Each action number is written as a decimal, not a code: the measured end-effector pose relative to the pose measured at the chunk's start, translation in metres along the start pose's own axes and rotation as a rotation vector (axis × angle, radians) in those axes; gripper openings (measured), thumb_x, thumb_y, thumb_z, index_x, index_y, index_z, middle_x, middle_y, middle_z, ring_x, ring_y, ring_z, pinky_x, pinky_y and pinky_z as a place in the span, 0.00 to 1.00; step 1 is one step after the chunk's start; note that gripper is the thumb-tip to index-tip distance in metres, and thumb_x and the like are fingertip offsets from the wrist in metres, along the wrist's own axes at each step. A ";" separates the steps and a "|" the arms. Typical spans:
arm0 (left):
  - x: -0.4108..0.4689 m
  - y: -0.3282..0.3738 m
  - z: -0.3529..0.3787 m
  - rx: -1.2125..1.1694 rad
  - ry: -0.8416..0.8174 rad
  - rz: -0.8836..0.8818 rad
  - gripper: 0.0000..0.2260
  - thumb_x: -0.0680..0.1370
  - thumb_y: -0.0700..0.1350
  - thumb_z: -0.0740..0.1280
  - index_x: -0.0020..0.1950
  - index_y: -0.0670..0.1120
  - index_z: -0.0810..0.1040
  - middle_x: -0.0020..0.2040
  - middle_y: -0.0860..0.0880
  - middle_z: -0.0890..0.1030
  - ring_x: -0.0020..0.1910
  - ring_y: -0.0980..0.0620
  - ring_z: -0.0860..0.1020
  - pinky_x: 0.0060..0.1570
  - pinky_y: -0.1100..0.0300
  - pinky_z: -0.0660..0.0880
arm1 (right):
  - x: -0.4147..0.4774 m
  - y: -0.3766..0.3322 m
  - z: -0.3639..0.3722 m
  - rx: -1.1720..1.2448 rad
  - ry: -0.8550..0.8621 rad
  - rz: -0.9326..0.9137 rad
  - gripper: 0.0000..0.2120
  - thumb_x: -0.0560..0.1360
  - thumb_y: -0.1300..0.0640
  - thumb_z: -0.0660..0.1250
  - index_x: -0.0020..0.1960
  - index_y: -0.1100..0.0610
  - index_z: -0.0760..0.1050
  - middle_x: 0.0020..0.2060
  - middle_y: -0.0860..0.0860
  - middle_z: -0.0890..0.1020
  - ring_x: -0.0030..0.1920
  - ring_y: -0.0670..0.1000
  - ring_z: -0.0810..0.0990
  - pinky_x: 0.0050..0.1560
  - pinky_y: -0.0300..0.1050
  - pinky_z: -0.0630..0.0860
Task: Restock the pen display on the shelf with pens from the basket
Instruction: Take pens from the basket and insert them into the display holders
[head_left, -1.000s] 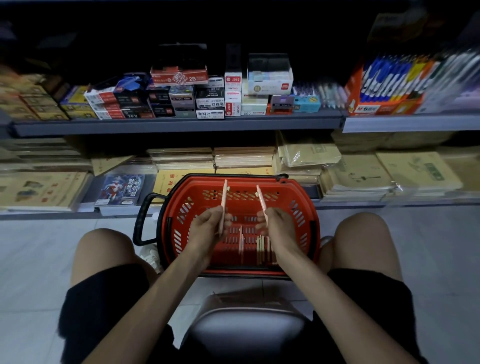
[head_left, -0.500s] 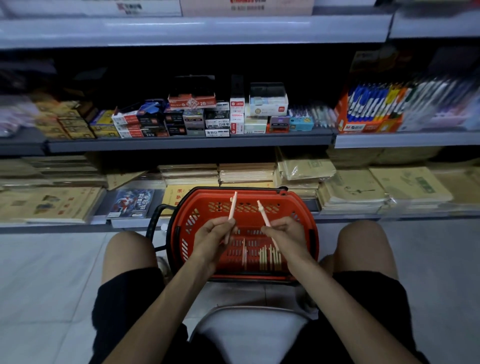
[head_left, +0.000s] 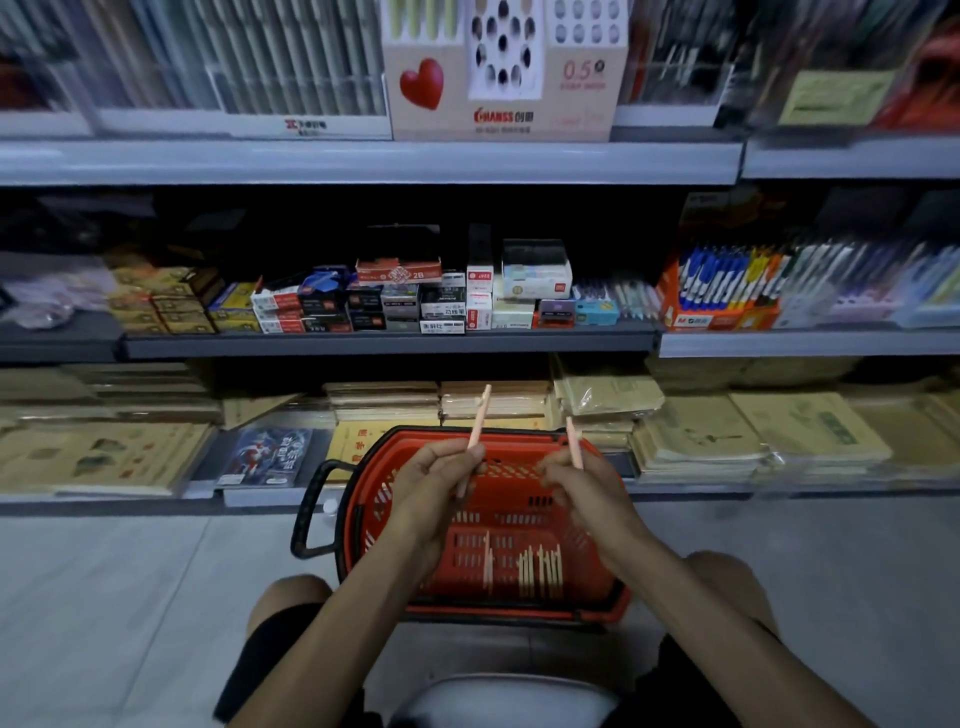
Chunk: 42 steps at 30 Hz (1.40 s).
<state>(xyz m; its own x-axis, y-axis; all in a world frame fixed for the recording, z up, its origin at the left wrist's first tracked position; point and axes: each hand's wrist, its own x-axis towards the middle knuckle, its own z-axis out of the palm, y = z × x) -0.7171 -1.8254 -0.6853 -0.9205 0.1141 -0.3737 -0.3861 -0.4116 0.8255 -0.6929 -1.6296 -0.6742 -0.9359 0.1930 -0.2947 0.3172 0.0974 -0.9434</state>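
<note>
Head view: two slim pale-pink pens are held above the basket, one per hand; the left pen (head_left: 477, 426) stands nearly upright, pinched between thumb and curled fingers of the left hand (head_left: 431, 486); the right pen (head_left: 573, 444) leans slightly, clamped likewise in the right hand (head_left: 589, 491); more pens (head_left: 540, 564) lie in a row on the floor of the red basket (head_left: 511, 486) below. The pen display (head_left: 501, 78) sits on the top shelf (head_left: 363, 161), well above both hands.

Likely trouble from here: on that long reach a thin barrel gripped low could twist or slip; a tip missing its hole might dent the face or drop the pen among the small boxes (head_left: 441, 304) on the shelf beneath; two pens at once split the attention.

Barrels look smooth, round and hard; the basket is slotted rigid plastic with a black handle (head_left: 302, 514); the display is matte cardboard, a white panel pierced by round holes, a red heart printed beside it; the shelf edge looks like flat grey metal.
</note>
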 end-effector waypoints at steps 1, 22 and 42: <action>0.000 0.007 0.008 -0.003 -0.007 0.018 0.19 0.71 0.41 0.79 0.59 0.37 0.80 0.39 0.42 0.82 0.35 0.50 0.79 0.43 0.54 0.79 | 0.000 -0.017 0.000 0.004 -0.005 -0.065 0.05 0.78 0.60 0.71 0.45 0.55 0.83 0.30 0.47 0.80 0.33 0.46 0.77 0.35 0.40 0.71; 0.015 0.126 0.100 0.344 -0.113 0.510 0.08 0.79 0.42 0.74 0.57 0.41 0.85 0.48 0.46 0.88 0.50 0.53 0.86 0.47 0.64 0.80 | 0.039 -0.185 -0.008 0.129 0.088 -0.477 0.06 0.70 0.64 0.81 0.46 0.59 0.87 0.42 0.53 0.89 0.43 0.47 0.87 0.44 0.35 0.81; 0.057 0.327 0.197 0.501 0.031 0.836 0.04 0.78 0.39 0.74 0.45 0.47 0.86 0.40 0.47 0.87 0.40 0.50 0.84 0.38 0.61 0.77 | 0.101 -0.397 -0.014 -0.014 0.264 -0.850 0.06 0.70 0.63 0.81 0.43 0.56 0.86 0.38 0.50 0.88 0.40 0.49 0.88 0.48 0.52 0.86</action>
<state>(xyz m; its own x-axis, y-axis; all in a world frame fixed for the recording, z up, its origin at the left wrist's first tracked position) -0.9076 -1.7751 -0.3528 -0.9099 -0.0670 0.4093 0.4036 0.0845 0.9110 -0.9107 -1.6354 -0.3275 -0.7904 0.2685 0.5506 -0.4650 0.3221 -0.8246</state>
